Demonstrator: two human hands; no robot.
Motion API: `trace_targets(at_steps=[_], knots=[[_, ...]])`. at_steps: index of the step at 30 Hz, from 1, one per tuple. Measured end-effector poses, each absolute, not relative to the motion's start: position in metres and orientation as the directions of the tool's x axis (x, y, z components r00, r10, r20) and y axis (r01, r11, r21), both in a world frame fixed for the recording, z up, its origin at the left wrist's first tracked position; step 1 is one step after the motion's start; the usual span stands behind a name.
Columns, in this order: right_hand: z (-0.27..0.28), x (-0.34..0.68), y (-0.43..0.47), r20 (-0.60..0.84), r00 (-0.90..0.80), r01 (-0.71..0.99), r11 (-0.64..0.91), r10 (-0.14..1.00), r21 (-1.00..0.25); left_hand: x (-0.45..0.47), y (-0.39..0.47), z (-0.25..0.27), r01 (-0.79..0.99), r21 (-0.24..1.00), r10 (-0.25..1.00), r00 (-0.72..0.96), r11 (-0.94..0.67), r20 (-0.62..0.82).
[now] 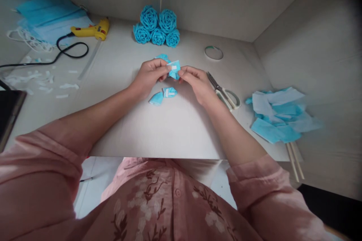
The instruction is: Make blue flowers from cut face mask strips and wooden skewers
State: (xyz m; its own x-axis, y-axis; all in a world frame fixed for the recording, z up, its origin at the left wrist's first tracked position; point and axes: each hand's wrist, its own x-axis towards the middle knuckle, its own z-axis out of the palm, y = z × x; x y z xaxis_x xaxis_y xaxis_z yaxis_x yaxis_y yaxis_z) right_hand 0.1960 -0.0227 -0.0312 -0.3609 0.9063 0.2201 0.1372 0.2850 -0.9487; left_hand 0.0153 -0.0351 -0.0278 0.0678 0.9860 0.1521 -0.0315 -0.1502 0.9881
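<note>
Between my two hands is a small blue fabric piece with a white strip of tape on it. My left hand pinches its left side between thumb and fingers. On the opposite edge, the thumb and fingers of my right hand are closed. Behind my left fingertips a further blue piece partly shows. Just below, two folded blue pieces lie on the table: a plain-looking one and one with white tape. Scissors rest beside my right wrist.
Several rolled blue fabric roses are stacked at the back. A tape roll lies right of them. Far left are blue face masks, a yellow glue gun with its cord and white scraps. Blue fabric cuttings and wooden sticks lie right.
</note>
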Motion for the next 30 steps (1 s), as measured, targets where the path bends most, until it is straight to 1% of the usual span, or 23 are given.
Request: trace_targets(at_steps=[5,13,16,20,25,28,30], knots=[[-0.03,0.195,-0.023,0.202,-0.326,0.145,0.26,0.924,-0.954,0.015,-0.035,-0.03,-0.025,0.99,0.987,0.071,-0.142,0.144],[-0.033,0.197,-0.022,0.189,-0.386,0.1,0.244,0.903,-0.965,0.014,-0.031,-0.034,-0.083,0.992,0.993,0.061,-0.099,0.105],[-0.034,0.197,-0.021,0.201,-0.367,0.083,0.248,0.908,-0.965,0.015,-0.03,-0.034,-0.068,0.991,0.991,0.053,-0.116,0.119],[-0.033,0.197,-0.022,0.21,-0.329,0.082,0.249,0.921,-0.965,0.015,-0.029,-0.036,-0.091,0.989,0.992,0.03,-0.119,0.122],[-0.035,0.196,-0.018,0.22,-0.265,0.105,0.255,0.939,-0.961,0.015,-0.028,-0.036,-0.087,0.99,0.991,0.066,-0.106,0.112],[-0.034,0.197,-0.017,0.23,-0.235,0.118,0.263,0.944,-0.958,0.014,-0.025,-0.033,-0.143,0.988,0.995,0.073,-0.056,0.067],[-0.032,0.198,-0.018,0.231,-0.245,0.126,0.268,0.941,-0.955,0.012,-0.023,-0.03,-0.167,0.986,0.997,0.074,-0.011,0.024]])
